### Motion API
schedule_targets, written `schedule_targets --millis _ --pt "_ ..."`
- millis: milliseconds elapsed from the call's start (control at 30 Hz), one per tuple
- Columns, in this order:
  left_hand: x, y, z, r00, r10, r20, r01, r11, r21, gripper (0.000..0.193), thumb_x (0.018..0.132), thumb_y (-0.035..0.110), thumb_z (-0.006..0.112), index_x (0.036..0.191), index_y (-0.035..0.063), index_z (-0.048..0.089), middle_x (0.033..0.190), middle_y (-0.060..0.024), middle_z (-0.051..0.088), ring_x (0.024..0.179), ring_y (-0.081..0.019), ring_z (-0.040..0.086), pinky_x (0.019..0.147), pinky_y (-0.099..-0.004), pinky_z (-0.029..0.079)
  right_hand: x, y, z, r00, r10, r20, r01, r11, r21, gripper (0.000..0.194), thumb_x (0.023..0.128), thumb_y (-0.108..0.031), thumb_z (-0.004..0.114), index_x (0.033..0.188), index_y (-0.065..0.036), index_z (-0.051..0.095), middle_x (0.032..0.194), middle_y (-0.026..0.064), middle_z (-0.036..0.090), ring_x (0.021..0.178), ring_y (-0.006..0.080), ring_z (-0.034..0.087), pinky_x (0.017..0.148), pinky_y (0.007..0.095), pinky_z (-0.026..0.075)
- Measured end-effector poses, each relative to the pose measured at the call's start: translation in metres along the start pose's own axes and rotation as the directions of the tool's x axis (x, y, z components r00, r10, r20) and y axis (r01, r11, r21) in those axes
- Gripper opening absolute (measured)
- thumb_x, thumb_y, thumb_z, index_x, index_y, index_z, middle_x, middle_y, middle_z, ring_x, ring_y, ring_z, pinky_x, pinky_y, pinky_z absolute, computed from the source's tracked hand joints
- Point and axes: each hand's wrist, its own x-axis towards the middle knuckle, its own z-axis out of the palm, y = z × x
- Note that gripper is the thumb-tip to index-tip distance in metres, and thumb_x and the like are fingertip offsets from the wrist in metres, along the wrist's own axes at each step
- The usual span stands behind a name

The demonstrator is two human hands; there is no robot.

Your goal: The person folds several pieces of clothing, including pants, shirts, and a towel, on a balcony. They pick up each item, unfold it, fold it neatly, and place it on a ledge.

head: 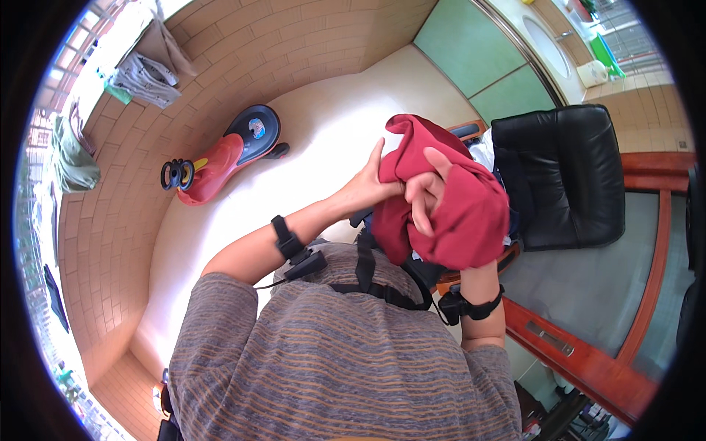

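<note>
A dark red cloth garment (474, 215) is bunched up in front of me, over the seat side of a black chair. My left hand (378, 179) holds its left edge, thumb raised and the other fingers partly hidden under the fabric. My right forearm runs up inside the garment, and my right hand (430, 195) shows among the folds, its fingers apart and partly bent, with no cloth clearly gripped between them. Beneath the red garment, other dark and white clothes (482, 149) lie in a pile, mostly covered.
The black padded chair back (562, 176) rises at the right, with a wooden armrest (507, 258) near my right forearm. A red and dark ride-on toy car (220, 157) stands by the tiled wall. Clothes (144, 77) hang at upper left. A red-brown door frame (579, 353) crosses the lower right.
</note>
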Motion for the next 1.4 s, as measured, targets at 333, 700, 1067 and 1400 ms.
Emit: schedule_targets --millis 333,700,1067,1400 --pt "0.033 -0.003 -0.032 0.968 -0.166 0.186 0.24 0.826 -0.51 0.043 0.105 0.028 0.047 0.141 0.0044 0.05 0.138 -0.0101 0.058 0.122 -0.0214 0.06 0.106 -0.038 0.046 -0.113 -0.081 -0.012 0.969 0.039 -0.244 -0.016 0.995 0.094 0.025 0.102 -0.016 0.048 0.083 -0.002 0.057 0.079 0.0087 0.056 0.051 0.0187 0.046 0.049 0.0306 0.038" --pt "-0.014 0.046 -0.057 0.901 0.369 0.227 0.23 0.039 -0.973 0.052 0.106 0.045 0.045 0.131 0.0013 0.057 0.132 -0.0174 0.063 0.121 -0.0307 0.06 0.111 -0.045 0.043 -0.223 -0.046 -0.161 0.152 -0.391 -0.908 -0.466 0.782 -0.414 0.007 0.1 -0.013 0.062 0.1 -0.006 0.063 0.094 -0.0007 0.063 0.086 0.0097 0.06 0.081 0.0257 0.05" --pt "-0.053 0.108 0.016 0.977 -0.125 0.172 0.18 0.917 -0.355 0.045 0.089 0.031 0.074 0.122 0.0014 0.063 0.115 -0.005 0.067 0.105 -0.0137 0.064 0.09 -0.0278 0.051 -0.037 0.036 -0.017 0.958 -0.091 -0.273 -0.104 0.774 -0.624 0.032 0.104 -0.008 0.049 0.134 0.002 0.053 0.131 0.0108 0.059 0.121 0.0173 0.055 0.103 0.0314 0.043" --pt "-0.084 0.096 0.001 0.982 -0.153 0.112 0.189 0.792 -0.58 0.034 0.096 0.023 0.065 0.118 -0.0026 0.064 0.108 -0.009 0.071 0.103 -0.0186 0.068 0.088 -0.0333 0.056 0.009 0.061 -0.024 0.968 0.04 -0.248 0.001 0.986 0.164 0.056 0.107 -0.029 0.047 0.155 -0.006 0.029 0.154 0.0102 0.042 0.138 0.0243 0.045 0.116 0.0403 0.038"
